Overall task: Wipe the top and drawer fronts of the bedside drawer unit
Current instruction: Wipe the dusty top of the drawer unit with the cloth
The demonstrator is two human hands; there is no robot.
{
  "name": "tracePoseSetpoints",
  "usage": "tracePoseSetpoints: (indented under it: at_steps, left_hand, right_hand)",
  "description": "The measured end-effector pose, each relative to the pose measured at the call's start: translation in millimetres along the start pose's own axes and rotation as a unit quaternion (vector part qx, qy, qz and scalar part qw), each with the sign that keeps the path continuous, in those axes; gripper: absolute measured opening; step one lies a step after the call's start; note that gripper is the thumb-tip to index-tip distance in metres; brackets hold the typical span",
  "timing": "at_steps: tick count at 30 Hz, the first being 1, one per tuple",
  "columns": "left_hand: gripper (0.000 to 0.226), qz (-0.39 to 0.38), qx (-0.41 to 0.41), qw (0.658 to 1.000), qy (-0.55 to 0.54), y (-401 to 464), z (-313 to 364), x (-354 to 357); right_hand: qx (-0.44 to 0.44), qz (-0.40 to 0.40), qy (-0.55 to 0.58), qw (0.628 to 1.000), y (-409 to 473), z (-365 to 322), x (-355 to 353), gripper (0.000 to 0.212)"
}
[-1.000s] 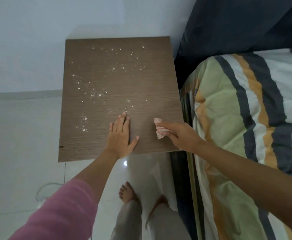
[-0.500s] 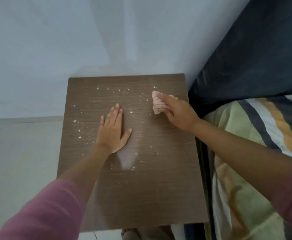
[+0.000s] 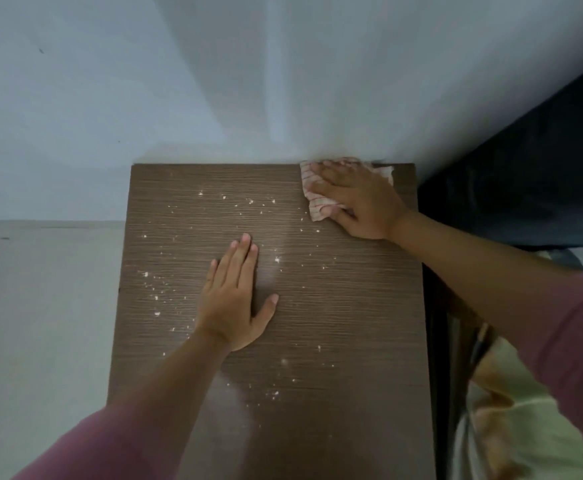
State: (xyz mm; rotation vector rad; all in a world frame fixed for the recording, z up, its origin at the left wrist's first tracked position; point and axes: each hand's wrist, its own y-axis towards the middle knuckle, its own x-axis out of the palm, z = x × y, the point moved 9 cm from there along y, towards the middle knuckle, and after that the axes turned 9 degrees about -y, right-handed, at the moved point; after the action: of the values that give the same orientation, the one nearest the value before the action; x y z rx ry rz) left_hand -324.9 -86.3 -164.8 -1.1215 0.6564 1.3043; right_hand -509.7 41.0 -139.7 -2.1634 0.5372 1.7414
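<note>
The brown wood-grain top of the bedside drawer unit (image 3: 352, 323) fills the middle of the view, speckled with white crumbs (image 3: 158, 289) mostly on its left and centre. My left hand (image 3: 234, 299) lies flat, palm down, fingers together, on the middle of the top. My right hand (image 3: 356, 199) presses a pink-striped white cloth (image 3: 312, 199) against the far right corner of the top, up by the wall. The drawer fronts are hidden below the top.
A pale wall (image 3: 248, 81) stands directly behind the unit. A dark headboard (image 3: 525, 174) and striped bedding (image 3: 511, 427) crowd the right side. Light tiled floor (image 3: 41, 306) lies to the left.
My right hand carried the cloth from the near right edge up to the far right corner and spread flat over it. My left hand slid forward onto the middle. The view moved closer over the top.
</note>
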Motion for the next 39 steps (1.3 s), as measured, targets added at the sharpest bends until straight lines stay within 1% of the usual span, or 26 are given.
tracePoseSetpoints:
  at_steps: [5,12,18,23,27,29,33,39]
  left_hand:
    - [0.084,-0.014,-0.007,1.0,0.001,-0.1,0.1,-0.1]
    - [0.083,-0.002,0.0,1.0,0.0,-0.3,0.7,1.1]
    - [0.081,0.016,0.009,1.0,0.0,0.5,0.0,1.7]
    - [0.08,0.037,0.028,0.999,-0.008,-0.1,0.9,0.0]
    - [0.078,0.03,0.034,0.999,-0.002,0.4,3.5,-1.7]
    - [0.077,0.025,0.045,0.998,-0.024,-4.5,8.1,-4.4]
    - [0.077,0.042,0.065,0.995,-0.063,-49.5,16.8,-6.8]
    - [0.075,0.021,0.07,0.993,-0.097,-154.3,18.8,25.0]
  right_hand:
    - [0.021,0.013,0.018,1.0,-3.0,-0.3,3.0,0.046]
    - [0.034,0.016,0.02,0.999,-24.5,-22.5,12.3,0.047]
    - [0.034,0.019,0.024,0.999,-62.1,-65.4,22.0,0.047]
    - [0.052,0.013,0.023,0.998,-97.3,-100.7,32.4,0.048]
    - [0.072,0.017,0.024,0.997,-123.9,-126.8,38.9,0.049]
    - [0.082,0.017,0.021,0.996,-136.5,-138.5,42.2,0.049]
    - [0.089,0.018,0.014,0.996,-156.1,-161.2,47.5,0.048]
    - [0.095,0.013,0.014,0.995,-180.8,-188.1,52.1,0.048]
